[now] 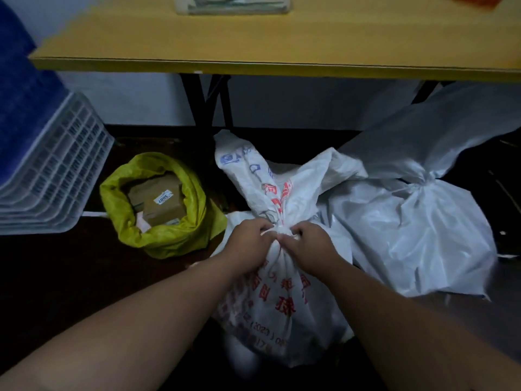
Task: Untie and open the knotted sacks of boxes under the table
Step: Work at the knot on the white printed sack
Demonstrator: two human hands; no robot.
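Observation:
A white sack with red and blue print (270, 300) stands on the dark floor in front of me, its neck tied with a white string (282, 230). My left hand (251, 238) and my right hand (310, 244) both pinch that tie at the neck, one from each side. To the left a yellow-green sack (194, 210) stands open, with brown cardboard boxes (158, 198) showing inside. On the right lies a plain white sack (408, 241), its neck knotted (423, 182).
A yellow table (253, 43) spans the top of the view, its black legs (205, 103) behind the sacks. A stack of white plastic crates (50, 176) sits at the left, with blue fabric (19, 80) above it. A folded packet (234, 4) lies on the table.

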